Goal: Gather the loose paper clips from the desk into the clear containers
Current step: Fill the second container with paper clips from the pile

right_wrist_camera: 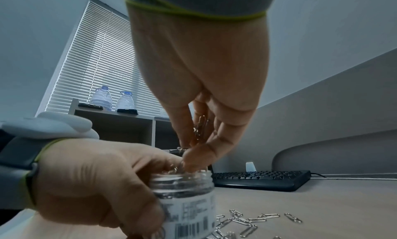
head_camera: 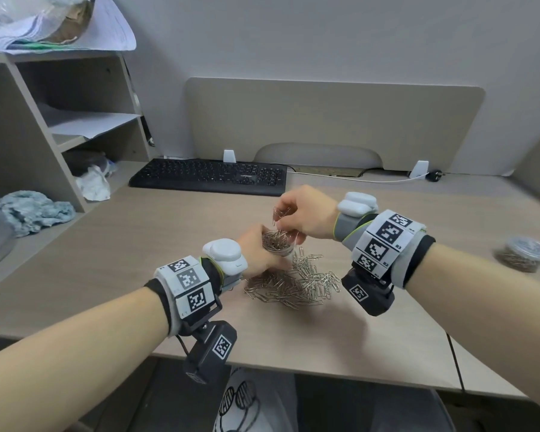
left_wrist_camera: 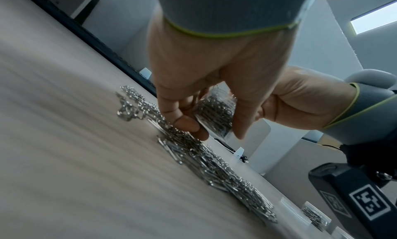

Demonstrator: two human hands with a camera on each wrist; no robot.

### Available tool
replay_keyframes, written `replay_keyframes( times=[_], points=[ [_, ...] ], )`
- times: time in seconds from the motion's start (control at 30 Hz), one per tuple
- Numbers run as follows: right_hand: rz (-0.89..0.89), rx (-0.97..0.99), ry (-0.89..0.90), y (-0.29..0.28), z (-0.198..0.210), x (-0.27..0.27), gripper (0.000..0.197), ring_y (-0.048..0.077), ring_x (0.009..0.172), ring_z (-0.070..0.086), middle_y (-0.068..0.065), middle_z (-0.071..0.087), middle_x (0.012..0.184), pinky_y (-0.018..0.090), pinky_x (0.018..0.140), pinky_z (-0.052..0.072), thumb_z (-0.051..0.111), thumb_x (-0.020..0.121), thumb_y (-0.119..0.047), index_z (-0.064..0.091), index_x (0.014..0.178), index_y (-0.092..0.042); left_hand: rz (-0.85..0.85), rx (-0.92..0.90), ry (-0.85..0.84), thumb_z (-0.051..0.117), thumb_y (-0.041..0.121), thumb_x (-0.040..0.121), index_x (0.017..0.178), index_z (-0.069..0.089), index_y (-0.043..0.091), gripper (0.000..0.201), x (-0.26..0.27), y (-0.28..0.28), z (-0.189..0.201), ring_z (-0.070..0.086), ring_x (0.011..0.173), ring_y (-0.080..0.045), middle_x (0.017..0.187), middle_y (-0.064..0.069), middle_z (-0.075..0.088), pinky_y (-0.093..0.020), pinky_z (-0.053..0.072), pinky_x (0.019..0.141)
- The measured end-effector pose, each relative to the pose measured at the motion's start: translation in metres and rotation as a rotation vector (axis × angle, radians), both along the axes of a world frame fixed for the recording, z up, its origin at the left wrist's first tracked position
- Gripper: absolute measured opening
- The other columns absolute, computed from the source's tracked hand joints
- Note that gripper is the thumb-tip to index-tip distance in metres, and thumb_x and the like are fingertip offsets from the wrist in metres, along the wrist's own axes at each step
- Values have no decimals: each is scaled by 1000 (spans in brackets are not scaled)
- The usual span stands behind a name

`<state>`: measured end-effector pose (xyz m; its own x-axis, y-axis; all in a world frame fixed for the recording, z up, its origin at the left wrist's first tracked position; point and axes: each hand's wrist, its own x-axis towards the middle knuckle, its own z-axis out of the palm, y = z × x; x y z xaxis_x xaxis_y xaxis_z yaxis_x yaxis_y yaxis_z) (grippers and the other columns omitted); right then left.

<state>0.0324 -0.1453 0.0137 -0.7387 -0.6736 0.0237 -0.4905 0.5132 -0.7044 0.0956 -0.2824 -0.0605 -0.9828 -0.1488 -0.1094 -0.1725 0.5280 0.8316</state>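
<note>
Directly above the open jar (head_camera: pixel 276 244), which the left hand (head_camera: pixel 259 254) holds wrapped in a firm grip over the desk (head_camera: pixel 169 244), the right hand (head_camera: pixel 306 213) pinches a paper clip bunch (head_camera: pixel 279 213); release low inside the mouth, since dangling clips can snag the rim.

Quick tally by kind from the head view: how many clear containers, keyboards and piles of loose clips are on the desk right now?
Clear plastic containers: 2, one open jar gripped by the left hand, one lidded jar at far right.
Black keyboards: 1.
Piles of loose silver paper clips: 1.
Total: 4.
</note>
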Motion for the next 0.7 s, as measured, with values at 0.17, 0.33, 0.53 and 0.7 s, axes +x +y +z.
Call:
replay_keyframes(
  times=[0.17,0.33,0.53,0.7],
  points=[
    [40,41,58,1,5,3,8,23,48,56,6,60,62,35,51,52,65,83,1,66,86,-6,-15,25,14,86,15,70,101,49,16,48,2,0,1,54,60,-11,81,-1,62,-24,41,52],
    [89,127,104,2,7,6,9,18,47,56,-1,61,62,27,50,48,68,83,-3,68,87,-11,-36,-16,32,87,26,61,106,51,17,58,7,2,10,65,82,-21,94,-3,68,-38,53,75],
    [107,128,163,-2,7,9,14,15,63,58,0,65,76,27,60,49,68,84,-8,73,96,-10,-75,-10,55,84,38,51,104,62,7,65,2,-3,2,69,82,-22,90,-5,73,-56,55,87],
    [186,346,342,-2,0,15,20,12,83,55,-3,70,97,21,72,38,64,88,-14,75,103,-19,-29,2,57,83,39,44,112,55,13,78,11,1,9,66,83,-21,96,-2,69,-37,51,73]
  ],
)
